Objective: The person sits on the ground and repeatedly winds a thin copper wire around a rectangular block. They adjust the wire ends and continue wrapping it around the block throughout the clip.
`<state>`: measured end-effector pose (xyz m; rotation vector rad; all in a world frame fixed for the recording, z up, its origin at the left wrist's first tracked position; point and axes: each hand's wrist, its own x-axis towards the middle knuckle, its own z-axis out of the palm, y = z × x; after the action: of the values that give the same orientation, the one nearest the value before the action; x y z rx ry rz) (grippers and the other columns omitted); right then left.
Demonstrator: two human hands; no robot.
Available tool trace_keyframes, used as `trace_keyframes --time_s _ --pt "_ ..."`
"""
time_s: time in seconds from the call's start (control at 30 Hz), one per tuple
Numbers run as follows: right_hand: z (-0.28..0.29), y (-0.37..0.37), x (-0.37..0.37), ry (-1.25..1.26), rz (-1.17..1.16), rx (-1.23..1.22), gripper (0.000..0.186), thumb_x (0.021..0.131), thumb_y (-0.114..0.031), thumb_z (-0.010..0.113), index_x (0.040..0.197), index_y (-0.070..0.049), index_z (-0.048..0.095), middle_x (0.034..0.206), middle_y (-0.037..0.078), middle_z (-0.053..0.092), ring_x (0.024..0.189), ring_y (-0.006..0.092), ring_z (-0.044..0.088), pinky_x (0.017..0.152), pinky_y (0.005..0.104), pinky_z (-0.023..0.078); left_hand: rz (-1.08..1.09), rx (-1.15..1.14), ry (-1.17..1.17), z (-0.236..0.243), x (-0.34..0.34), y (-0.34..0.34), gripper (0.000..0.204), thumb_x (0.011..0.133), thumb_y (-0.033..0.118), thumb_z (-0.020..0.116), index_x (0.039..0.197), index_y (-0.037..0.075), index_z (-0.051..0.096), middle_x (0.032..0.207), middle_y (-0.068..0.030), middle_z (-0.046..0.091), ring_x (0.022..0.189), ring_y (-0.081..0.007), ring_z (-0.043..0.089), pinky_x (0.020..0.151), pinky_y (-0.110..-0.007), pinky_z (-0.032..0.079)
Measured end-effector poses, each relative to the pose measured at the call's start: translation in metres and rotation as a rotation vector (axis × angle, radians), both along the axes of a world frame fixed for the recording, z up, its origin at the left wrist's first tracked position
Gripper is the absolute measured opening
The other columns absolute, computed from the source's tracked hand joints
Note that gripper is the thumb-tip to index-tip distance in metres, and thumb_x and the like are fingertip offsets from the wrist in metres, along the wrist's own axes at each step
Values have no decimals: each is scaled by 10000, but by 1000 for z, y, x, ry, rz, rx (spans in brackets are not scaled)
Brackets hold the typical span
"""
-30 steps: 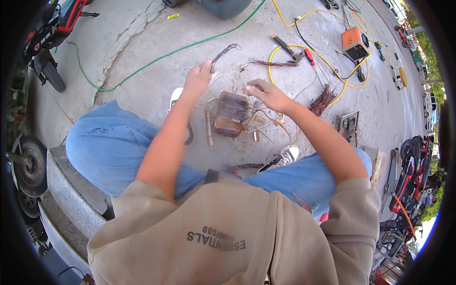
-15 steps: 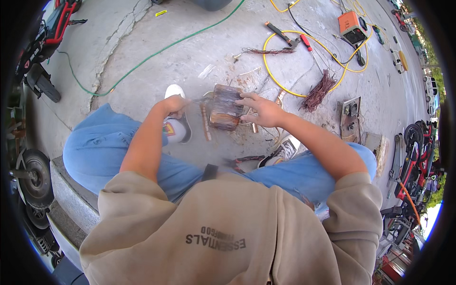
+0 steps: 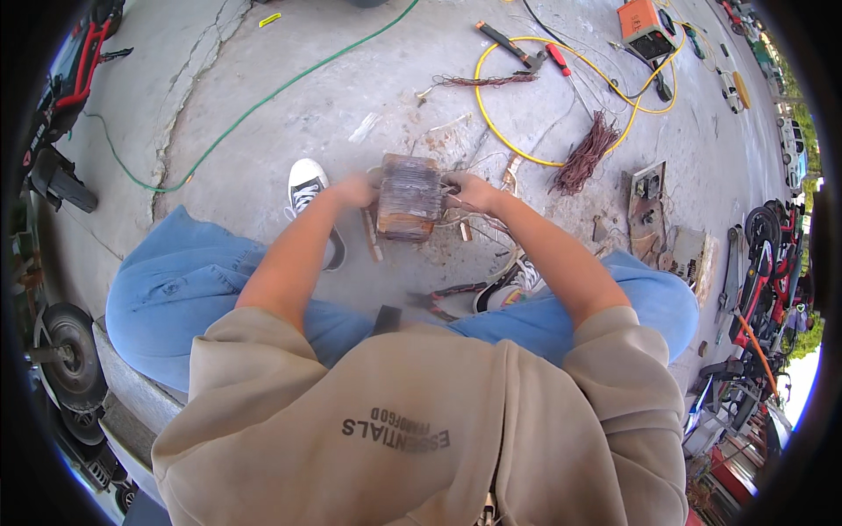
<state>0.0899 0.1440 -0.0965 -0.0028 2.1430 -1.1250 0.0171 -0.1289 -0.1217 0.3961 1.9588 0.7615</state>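
Note:
Between my feet is a rust-brown laminated block [image 3: 408,197], seemingly a transformer core, with loose wires about it. My left hand [image 3: 360,190] grips its left side, its fingers partly hidden behind the block. My right hand [image 3: 472,195] holds its right side with bent fingers. Copper-coloured strips [image 3: 373,232] lie beside the block. Black and red pliers [image 3: 447,298] rest near my right shoe.
Ahead lie a hammer [image 3: 509,46], a red-handled screwdriver [image 3: 560,59], bundled thin wire [image 3: 589,149], yellow [image 3: 493,127] and green [image 3: 263,101] hoses and an orange machine [image 3: 645,35]. A metal part [image 3: 643,215] is at right; scooters line both sides [image 3: 74,79].
My left hand has come down from holding a wire loop up ahead to the block's left side; that loop is no longer visible. My right hand has moved from above onto the block's right side.

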Motion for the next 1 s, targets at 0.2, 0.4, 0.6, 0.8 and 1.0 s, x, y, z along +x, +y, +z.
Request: trace_keyframes --time_s 0.2,0.4,0.6,0.8,1.0 --pt "25 7 9 -511 -348 -586 620 736 -114 694 1310 26 509 1203 152 610 1073 200 591 900 303 488 102 34 -139 60 6 23 403 834 63 645 1216 -46 581 1142 -134 656 1034 -200 585 913 -340 452" --pt "25 -15 15 -387 -178 -429 599 758 42 574 1346 29 461 1197 114 573 1024 194 596 891 301 521 134 78 -186 52 9 21 516 840 89 668 1305 -55 501 1246 -139 599 1136 -192 541 974 -328 418" --pt "13 -2 18 -623 -622 -660 461 879 51 463 1339 36 460 1149 130 588 1026 243 605 928 357 523 148 71 -52 30 9 24 478 852 125 661 1279 -48 533 1210 -130 619 1087 -188 560 954 -328 432" --pt "10 -4 23 -562 -598 -586 416 923 -80 568 1317 29 493 1141 118 604 991 206 626 886 358 534 250 52 0 25 16 22 370 866 163 645 1181 -31 625 1111 -122 657 1010 -185 590 921 -334 454" --pt "19 31 6 -352 -378 -364 346 849 -56 650 1175 53 613 954 126 690 848 182 670 778 287 554 79 -60 -117 -17 -32 -20 317 893 184 610 1124 -29 650 1046 -120 676 1000 -176 629 900 -323 493"
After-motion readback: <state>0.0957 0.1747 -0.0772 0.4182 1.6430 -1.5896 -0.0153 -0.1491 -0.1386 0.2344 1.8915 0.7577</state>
